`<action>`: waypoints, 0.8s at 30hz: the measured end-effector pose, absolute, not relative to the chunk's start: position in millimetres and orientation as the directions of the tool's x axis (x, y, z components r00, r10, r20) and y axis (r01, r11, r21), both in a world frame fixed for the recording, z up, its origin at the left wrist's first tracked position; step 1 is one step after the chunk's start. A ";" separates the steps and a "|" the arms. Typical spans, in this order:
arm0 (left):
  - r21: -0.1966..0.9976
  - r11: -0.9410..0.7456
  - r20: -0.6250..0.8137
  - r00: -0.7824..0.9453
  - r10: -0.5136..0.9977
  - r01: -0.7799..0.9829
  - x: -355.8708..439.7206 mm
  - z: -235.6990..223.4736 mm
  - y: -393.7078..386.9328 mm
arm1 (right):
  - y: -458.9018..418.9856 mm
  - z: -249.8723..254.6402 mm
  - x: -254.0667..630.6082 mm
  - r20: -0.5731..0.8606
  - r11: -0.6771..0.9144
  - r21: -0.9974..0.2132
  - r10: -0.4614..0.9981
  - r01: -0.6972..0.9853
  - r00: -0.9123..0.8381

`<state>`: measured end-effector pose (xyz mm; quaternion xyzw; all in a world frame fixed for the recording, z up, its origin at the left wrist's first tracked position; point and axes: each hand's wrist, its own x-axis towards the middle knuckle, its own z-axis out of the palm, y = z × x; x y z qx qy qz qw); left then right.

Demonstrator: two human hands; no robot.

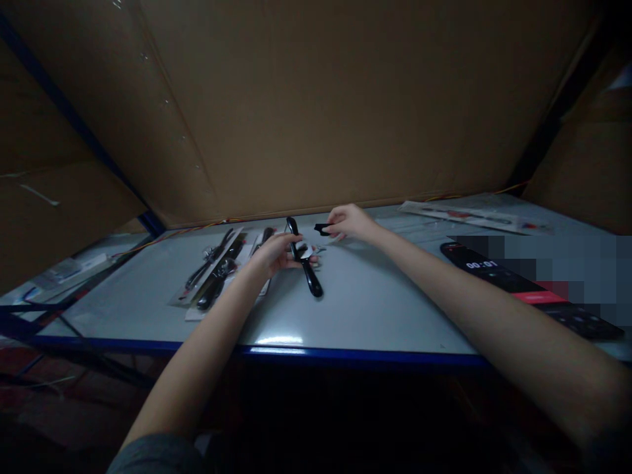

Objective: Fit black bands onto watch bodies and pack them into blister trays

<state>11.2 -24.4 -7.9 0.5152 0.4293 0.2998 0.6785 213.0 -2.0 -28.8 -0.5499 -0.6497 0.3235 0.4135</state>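
A black wristwatch (310, 276) with a long strap lies stretched across the grey tabletop (365, 309). My left hand (274, 253) is closed round the watch at its case, near the middle. My right hand (349, 222) sits a little farther back and to the right, its fingers pinched on a small black piece (322, 229) held just above the table. Several more black watches in clear packets (213, 271) lie in a row left of my left hand.
A phone (498, 273) showing a timer lies at the right, with a dark keyboard-like object (582, 321) beyond it. Brown cardboard walls (316, 105) enclose the back and sides. A flat printed packet (474, 216) lies at the back right. The table's blue front edge (345, 355) runs below.
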 end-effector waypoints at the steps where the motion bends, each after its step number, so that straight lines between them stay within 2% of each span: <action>1: 0.955 0.295 -0.278 0.455 0.846 0.035 11.4 -7.5 -24.8 | -6.5 -23.5 214.1 0.168 0.193 -0.907 0.981 0.375 -0.099; 4: 0.946 0.320 -0.300 0.484 0.822 0.043 11.2 -6.8 -25.6 | -19.6 -10.1 213.7 0.172 0.256 -0.922 0.943 0.292 -0.284; 9: 0.934 0.348 -0.326 0.607 0.725 0.084 10.8 -4.9 -26.8 | -31.4 -3.4 199.7 0.147 0.330 -0.891 0.859 0.311 -0.490; 17: 0.938 0.318 -0.324 0.684 0.653 0.141 11.4 -1.1 -32.9 | -26.9 -11.2 190.2 0.172 0.376 -0.872 0.836 0.315 -0.521; 24: 0.961 0.255 -0.259 0.679 0.687 0.109 9.3 -5.2 -35.5 | -31.3 -16.4 186.7 0.234 0.404 -0.861 0.854 0.308 -0.465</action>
